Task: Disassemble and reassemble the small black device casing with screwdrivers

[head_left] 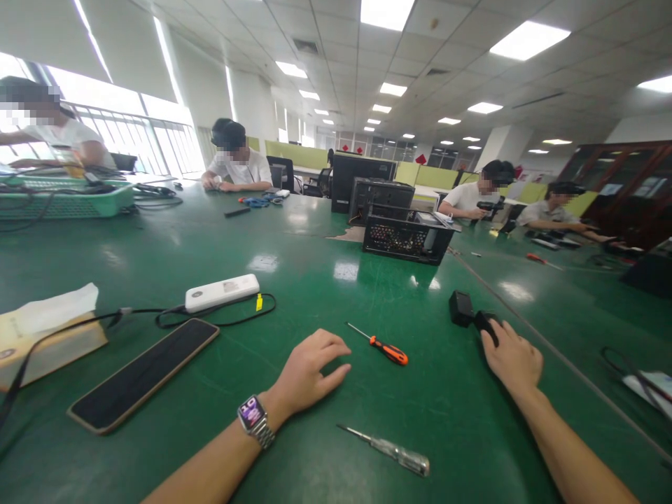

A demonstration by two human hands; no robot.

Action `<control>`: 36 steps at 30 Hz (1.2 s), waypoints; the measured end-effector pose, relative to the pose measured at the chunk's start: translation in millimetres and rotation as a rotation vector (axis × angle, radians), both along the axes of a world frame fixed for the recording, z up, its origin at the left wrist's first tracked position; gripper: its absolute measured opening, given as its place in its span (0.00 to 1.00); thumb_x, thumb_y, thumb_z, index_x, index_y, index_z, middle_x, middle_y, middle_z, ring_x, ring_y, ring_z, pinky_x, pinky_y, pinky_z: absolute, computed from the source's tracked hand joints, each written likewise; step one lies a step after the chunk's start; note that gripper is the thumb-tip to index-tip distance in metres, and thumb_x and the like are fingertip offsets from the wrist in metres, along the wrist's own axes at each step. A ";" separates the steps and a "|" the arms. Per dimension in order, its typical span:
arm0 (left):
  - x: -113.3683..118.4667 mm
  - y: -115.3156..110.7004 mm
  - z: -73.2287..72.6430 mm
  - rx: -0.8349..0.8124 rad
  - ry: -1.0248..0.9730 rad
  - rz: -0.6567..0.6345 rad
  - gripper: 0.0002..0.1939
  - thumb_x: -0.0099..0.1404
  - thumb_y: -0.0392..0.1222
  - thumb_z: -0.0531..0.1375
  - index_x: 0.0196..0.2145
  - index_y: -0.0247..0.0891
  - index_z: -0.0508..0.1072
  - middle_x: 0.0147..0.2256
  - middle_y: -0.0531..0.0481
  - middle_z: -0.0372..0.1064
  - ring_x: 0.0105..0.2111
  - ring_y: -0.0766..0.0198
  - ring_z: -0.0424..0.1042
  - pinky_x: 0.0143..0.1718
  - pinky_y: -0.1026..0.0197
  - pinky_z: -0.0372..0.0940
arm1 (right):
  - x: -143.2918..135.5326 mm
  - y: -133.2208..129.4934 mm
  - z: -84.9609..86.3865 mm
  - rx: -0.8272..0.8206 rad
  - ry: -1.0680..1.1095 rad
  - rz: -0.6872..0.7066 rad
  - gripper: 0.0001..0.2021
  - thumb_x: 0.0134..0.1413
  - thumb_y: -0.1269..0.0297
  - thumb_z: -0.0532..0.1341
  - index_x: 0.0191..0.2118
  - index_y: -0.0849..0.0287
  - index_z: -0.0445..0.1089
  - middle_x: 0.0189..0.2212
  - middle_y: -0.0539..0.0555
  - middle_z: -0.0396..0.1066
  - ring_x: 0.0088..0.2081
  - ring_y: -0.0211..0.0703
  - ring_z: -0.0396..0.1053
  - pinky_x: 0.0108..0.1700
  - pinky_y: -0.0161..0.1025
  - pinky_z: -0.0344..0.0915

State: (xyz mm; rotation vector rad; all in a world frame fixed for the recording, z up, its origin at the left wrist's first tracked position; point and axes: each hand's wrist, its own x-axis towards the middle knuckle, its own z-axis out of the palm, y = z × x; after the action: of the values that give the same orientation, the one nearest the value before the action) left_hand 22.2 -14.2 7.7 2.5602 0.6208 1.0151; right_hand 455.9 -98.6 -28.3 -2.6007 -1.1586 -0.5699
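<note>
My left hand rests palm down on the green table, fingers loosely curled and holding nothing. A small orange-handled screwdriver lies just to its right, not touched. A clear-handled screwdriver lies nearer me, between my forearms. My right hand lies on a black electric tool, its fingers over the tool's rear end. A watch sits on my left wrist.
A phone lies face down at the left, beside a white power bank with a black cable and a tissue box. An open computer case stands mid-table. Several other people sit around the far edges. A green basket is far left.
</note>
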 end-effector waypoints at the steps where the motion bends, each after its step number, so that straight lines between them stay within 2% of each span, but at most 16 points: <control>1: -0.5 -0.7 0.2 -0.003 0.002 -0.002 0.09 0.65 0.39 0.57 0.42 0.39 0.73 0.41 0.45 0.72 0.41 0.58 0.69 0.45 0.56 0.67 | -2.7 -0.4 1.2 -0.001 -0.021 -0.002 0.24 0.63 0.52 0.47 0.59 0.54 0.63 0.59 0.58 0.62 0.54 0.58 0.61 0.55 0.58 0.53; 3: -1.4 -1.9 0.3 -0.012 0.002 -0.001 0.09 0.65 0.39 0.58 0.42 0.39 0.73 0.41 0.45 0.72 0.41 0.58 0.69 0.45 0.56 0.66 | -11.9 1.3 5.2 0.060 -0.098 -0.019 0.25 0.62 0.50 0.48 0.58 0.57 0.63 0.60 0.61 0.59 0.57 0.61 0.56 0.56 0.61 0.50; 5: -1.9 -2.2 0.2 -0.018 -0.001 0.004 0.09 0.65 0.39 0.58 0.42 0.39 0.73 0.41 0.45 0.72 0.41 0.57 0.69 0.44 0.55 0.66 | -24.9 7.6 10.0 0.147 -0.161 0.010 0.27 0.62 0.48 0.48 0.59 0.61 0.62 0.60 0.64 0.57 0.57 0.64 0.55 0.54 0.60 0.54; 8: -1.1 -1.4 -0.1 -0.024 0.001 0.015 0.08 0.65 0.39 0.58 0.42 0.39 0.73 0.41 0.45 0.72 0.41 0.57 0.69 0.44 0.56 0.66 | -43.9 24.1 15.2 0.155 -0.103 0.121 0.28 0.62 0.48 0.47 0.60 0.60 0.59 0.56 0.65 0.60 0.50 0.62 0.64 0.44 0.53 0.64; 11: 0.5 -0.5 -0.4 -0.030 0.020 0.019 0.08 0.64 0.39 0.58 0.41 0.40 0.73 0.40 0.45 0.72 0.40 0.57 0.69 0.43 0.56 0.66 | -52.3 43.5 16.5 0.098 0.042 0.080 0.30 0.61 0.45 0.46 0.62 0.57 0.55 0.54 0.66 0.61 0.43 0.61 0.70 0.36 0.53 0.68; 14: 1.9 -0.1 -1.0 -0.039 0.026 0.012 0.08 0.64 0.38 0.58 0.41 0.40 0.73 0.40 0.45 0.72 0.39 0.57 0.69 0.42 0.56 0.66 | -48.9 58.2 15.8 0.104 0.178 0.009 0.30 0.60 0.44 0.46 0.61 0.58 0.58 0.55 0.69 0.60 0.43 0.66 0.70 0.38 0.60 0.67; 16: 2.4 0.1 -1.7 -0.044 0.022 0.010 0.08 0.64 0.38 0.58 0.42 0.40 0.73 0.40 0.45 0.72 0.39 0.57 0.69 0.42 0.56 0.66 | -43.9 62.8 15.3 0.131 0.224 0.016 0.29 0.60 0.45 0.46 0.58 0.59 0.62 0.52 0.69 0.63 0.44 0.66 0.70 0.40 0.62 0.66; 20: 2.2 -0.2 -2.4 -0.053 0.025 0.011 0.08 0.64 0.38 0.58 0.42 0.39 0.73 0.40 0.45 0.72 0.40 0.57 0.69 0.43 0.56 0.66 | -44.7 57.4 14.5 0.212 0.247 0.123 0.26 0.62 0.51 0.46 0.57 0.62 0.63 0.48 0.67 0.68 0.46 0.61 0.69 0.46 0.55 0.66; 21: 1.9 -0.6 -2.4 -0.058 0.029 0.010 0.08 0.65 0.38 0.58 0.42 0.39 0.72 0.41 0.45 0.72 0.40 0.57 0.69 0.43 0.55 0.66 | -50.4 53.2 14.3 0.242 0.256 0.173 0.26 0.62 0.52 0.46 0.58 0.62 0.62 0.49 0.66 0.68 0.47 0.58 0.69 0.47 0.52 0.66; 23: 1.3 -1.4 -2.1 -0.071 0.030 0.018 0.11 0.65 0.39 0.58 0.45 0.40 0.71 0.43 0.45 0.71 0.42 0.56 0.69 0.45 0.55 0.66 | -71.0 42.1 14.3 0.327 0.302 0.366 0.25 0.61 0.53 0.48 0.58 0.62 0.61 0.51 0.63 0.68 0.49 0.53 0.69 0.50 0.47 0.66; 25: 0.6 -1.9 -1.8 -0.086 0.024 0.043 0.17 0.64 0.40 0.60 0.51 0.40 0.68 0.47 0.43 0.69 0.46 0.55 0.68 0.48 0.53 0.65 | -102.5 29.8 16.0 0.397 0.388 0.691 0.22 0.61 0.53 0.51 0.56 0.59 0.62 0.53 0.62 0.67 0.51 0.51 0.67 0.54 0.48 0.64; 27: 0.0 -1.8 -2.0 -0.091 0.017 0.076 0.26 0.61 0.43 0.63 0.56 0.40 0.64 0.51 0.42 0.65 0.49 0.53 0.66 0.51 0.51 0.64 | -138.6 19.3 20.1 0.303 0.443 0.999 0.19 0.62 0.57 0.53 0.55 0.57 0.63 0.56 0.61 0.64 0.56 0.50 0.63 0.57 0.49 0.60; 30: -1.3 -0.8 -3.3 -0.082 0.027 0.094 0.38 0.55 0.47 0.68 0.60 0.40 0.59 0.55 0.40 0.62 0.53 0.50 0.63 0.54 0.48 0.61 | -181.3 12.1 28.3 0.026 0.414 1.314 0.17 0.63 0.62 0.54 0.57 0.53 0.63 0.57 0.59 0.64 0.59 0.49 0.60 0.60 0.53 0.55; 32: -2.2 0.1 -4.6 -0.087 0.061 0.078 0.39 0.53 0.49 0.70 0.59 0.39 0.61 0.53 0.40 0.64 0.52 0.49 0.64 0.53 0.47 0.61 | -192.5 13.4 32.4 -0.066 0.371 1.421 0.18 0.62 0.61 0.56 0.57 0.51 0.64 0.57 0.58 0.64 0.60 0.51 0.58 0.62 0.58 0.49; 33: -2.5 0.5 -5.2 -0.096 0.080 0.066 0.37 0.53 0.49 0.70 0.57 0.39 0.63 0.52 0.41 0.66 0.51 0.49 0.64 0.52 0.47 0.61 | -192.5 15.5 33.6 -0.067 0.371 1.432 0.19 0.61 0.59 0.57 0.57 0.51 0.64 0.58 0.58 0.63 0.60 0.52 0.57 0.62 0.59 0.48; 36: -2.8 1.1 -6.4 -0.133 0.102 0.055 0.26 0.58 0.49 0.67 0.52 0.40 0.68 0.47 0.44 0.71 0.47 0.51 0.67 0.49 0.50 0.62 | -177.9 22.8 32.7 0.028 0.470 1.323 0.22 0.58 0.53 0.59 0.56 0.54 0.65 0.58 0.60 0.62 0.59 0.55 0.57 0.60 0.57 0.53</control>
State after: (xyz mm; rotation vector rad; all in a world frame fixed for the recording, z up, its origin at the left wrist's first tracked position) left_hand 19.3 -13.0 1.3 2.5025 0.7626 0.8349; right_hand 277.9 -75.7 4.5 -1.2662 -2.1582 0.2927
